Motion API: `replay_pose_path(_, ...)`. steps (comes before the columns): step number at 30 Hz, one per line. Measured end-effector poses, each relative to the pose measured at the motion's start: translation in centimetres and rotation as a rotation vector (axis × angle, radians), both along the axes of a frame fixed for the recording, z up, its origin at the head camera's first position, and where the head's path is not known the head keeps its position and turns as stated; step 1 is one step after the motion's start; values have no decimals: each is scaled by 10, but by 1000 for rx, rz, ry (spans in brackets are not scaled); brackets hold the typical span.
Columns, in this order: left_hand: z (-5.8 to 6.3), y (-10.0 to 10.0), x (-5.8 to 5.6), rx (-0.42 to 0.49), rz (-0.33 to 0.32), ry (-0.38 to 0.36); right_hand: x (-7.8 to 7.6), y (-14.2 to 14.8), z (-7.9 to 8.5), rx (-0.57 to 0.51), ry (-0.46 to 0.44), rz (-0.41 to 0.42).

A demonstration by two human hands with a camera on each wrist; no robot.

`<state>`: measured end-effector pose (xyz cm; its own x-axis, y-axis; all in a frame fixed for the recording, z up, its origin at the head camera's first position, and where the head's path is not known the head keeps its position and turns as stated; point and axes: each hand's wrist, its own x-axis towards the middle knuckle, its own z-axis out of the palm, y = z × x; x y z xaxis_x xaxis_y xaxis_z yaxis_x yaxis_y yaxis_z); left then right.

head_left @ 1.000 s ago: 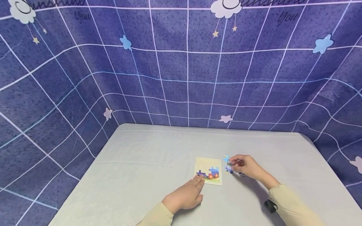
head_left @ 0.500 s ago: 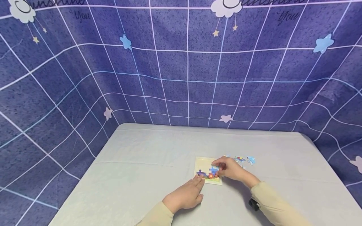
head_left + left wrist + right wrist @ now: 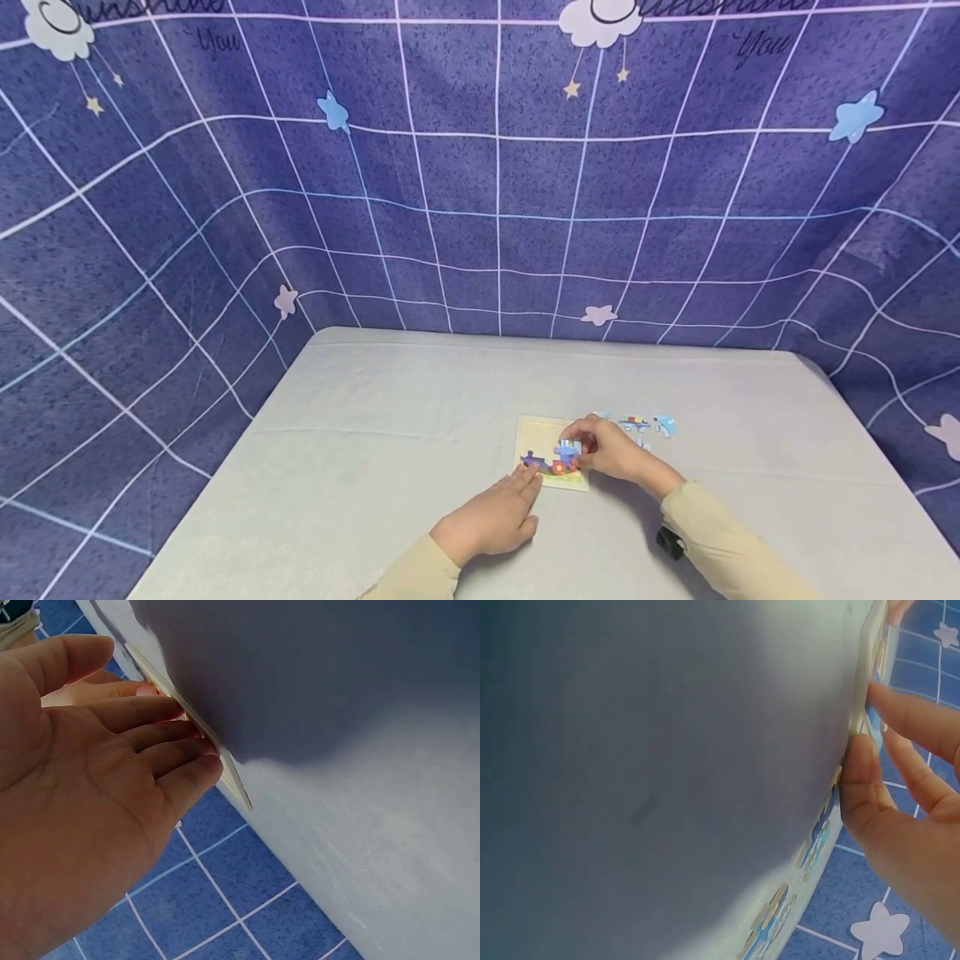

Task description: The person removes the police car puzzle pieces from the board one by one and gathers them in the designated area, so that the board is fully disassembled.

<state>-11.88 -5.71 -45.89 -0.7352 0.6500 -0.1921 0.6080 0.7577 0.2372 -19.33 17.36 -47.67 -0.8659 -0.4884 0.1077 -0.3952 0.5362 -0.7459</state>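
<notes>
A square puzzle board (image 3: 536,432) with a pale frame lies on the table, its lower part filled with a colourful train picture. My left hand (image 3: 495,517) rests on the near left edge with straight fingers; in the left wrist view those fingers (image 3: 180,754) lie over the board's edge. At the board's right side, my right hand (image 3: 611,450) pinches a blue puzzle piece (image 3: 567,450) between thumb and fingers over the train picture. From the right wrist, thumb and index finger close in at the board's edge, and the piece is mostly hidden.
Several loose puzzle pieces (image 3: 636,422) lie on the light grey tablecloth (image 3: 390,392) behind and right of the board, partly behind my right hand. A purple-blue curtain (image 3: 465,175) with a grid pattern hangs behind and beside the table.
My right hand has moved left from the loose pieces to the right side of the board, and has barely shifted in the last half second. My left hand has stayed in place.
</notes>
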Motion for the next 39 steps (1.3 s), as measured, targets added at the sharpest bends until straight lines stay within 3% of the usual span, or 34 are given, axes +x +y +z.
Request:
replay_pose_path(9, 0, 0, 0, 8, 8, -10, -1, 3, 1, -51, 22, 20)
replay_pose_path(22, -2, -1, 0, 8, 1, -6, -5, 10, -4, -186, -28, 47)
replay_pose_path(28, -1, -1, 0, 2, -4, 1, -5, 17, 4, -171, -117, -22)
replay_pose_path(39, 1, 0, 1, -9, 5, 8, -4, 58, 22, -153, -107, -105)
